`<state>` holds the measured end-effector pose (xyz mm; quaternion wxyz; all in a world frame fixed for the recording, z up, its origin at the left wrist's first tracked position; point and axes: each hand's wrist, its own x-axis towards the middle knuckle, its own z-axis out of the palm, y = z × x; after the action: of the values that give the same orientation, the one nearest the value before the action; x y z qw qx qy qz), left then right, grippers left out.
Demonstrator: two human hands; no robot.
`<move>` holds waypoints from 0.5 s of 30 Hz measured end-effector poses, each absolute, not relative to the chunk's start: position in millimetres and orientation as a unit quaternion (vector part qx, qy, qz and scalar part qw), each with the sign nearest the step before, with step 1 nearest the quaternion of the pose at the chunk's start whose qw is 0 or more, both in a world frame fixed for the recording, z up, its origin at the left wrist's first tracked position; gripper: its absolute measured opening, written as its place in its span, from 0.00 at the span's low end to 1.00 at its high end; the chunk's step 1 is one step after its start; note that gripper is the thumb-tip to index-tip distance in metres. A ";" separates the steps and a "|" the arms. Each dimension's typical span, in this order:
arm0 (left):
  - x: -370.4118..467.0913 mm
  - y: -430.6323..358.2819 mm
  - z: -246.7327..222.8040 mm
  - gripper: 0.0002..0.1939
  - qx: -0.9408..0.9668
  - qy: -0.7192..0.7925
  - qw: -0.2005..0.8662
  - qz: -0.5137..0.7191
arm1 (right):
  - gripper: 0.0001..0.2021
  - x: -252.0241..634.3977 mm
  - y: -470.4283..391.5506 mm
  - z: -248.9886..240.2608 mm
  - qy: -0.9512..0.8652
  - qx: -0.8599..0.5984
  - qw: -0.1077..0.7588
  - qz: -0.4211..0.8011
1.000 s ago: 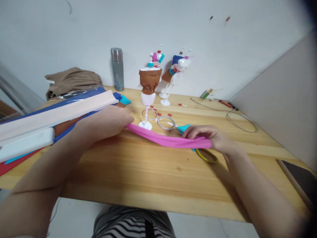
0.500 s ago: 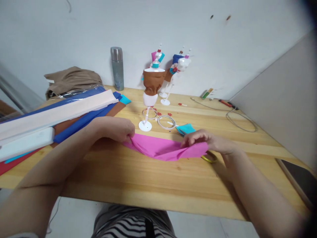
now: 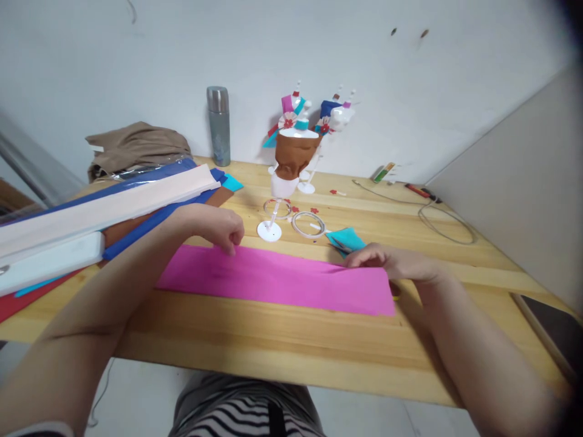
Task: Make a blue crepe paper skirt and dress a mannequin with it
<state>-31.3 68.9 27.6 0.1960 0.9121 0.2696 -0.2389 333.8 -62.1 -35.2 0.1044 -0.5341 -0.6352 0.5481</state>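
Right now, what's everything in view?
Table: one, pale wood, centre
Wall: one, white, behind table
Large sheet: one, pink, across table
Nearest stand: one, brown and white, beyond sheet
Other stands: at least two, multicoloured, behind
Rings: two, whitish, by nearest stand
Flower pieces: several, red, near rings
Small piece: one, cyan, right of rings
Scissors: one, yellow-handled, at small piece
Stacked sheets: several, mixed colours, left
Case: one, white, on stacked sheets
Cloth: one, brown, back left
Flask: one, grey, near wall
Cable: one, grey, back right
Small items: several, green and red, back right
Slab: one, dark, far right
Garment: one, striped, bottom
Left hand: one, bare, sheet's far edge
Right hand: one, bare, sheet's right end
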 end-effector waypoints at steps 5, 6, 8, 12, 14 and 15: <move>-28.1 67.5 24.8 0.04 0.915 0.278 0.190 -0.222 | 0.22 356.2 -66.4 -25.3 -0.612 -0.496 0.165 0.593; -26.5 66.0 24.5 0.04 0.921 0.267 0.184 -0.216 | 0.23 359.6 -67.1 -24.0 -0.609 -0.490 0.195 0.593; -22.8 63.1 23.2 0.07 0.933 0.240 0.159 -0.214 | 0.25 359.3 -65.9 -23.5 -0.596 -0.486 0.254 0.586; -17.2 59.5 17.4 0.09 0.941 0.220 0.109 -0.234 | 0.26 324.8 -49.1 -24.8 -0.575 -0.539 0.339 0.513; -16.4 58.8 13.7 0.03 0.944 0.215 0.093 -0.234 | 0.23 300.7 -36.8 -17.4 -0.627 -0.540 0.323 0.459; -16.3 58.4 12.0 0.01 0.946 0.212 0.084 -0.231 | 0.23 291.3 -31.4 -10.5 -0.671 -0.524 0.298 0.431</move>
<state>-16.3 58.4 12.0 0.0843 0.9460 0.2116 -0.2308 291.3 -31.4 -10.5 0.2983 -0.5244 -0.6710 0.4311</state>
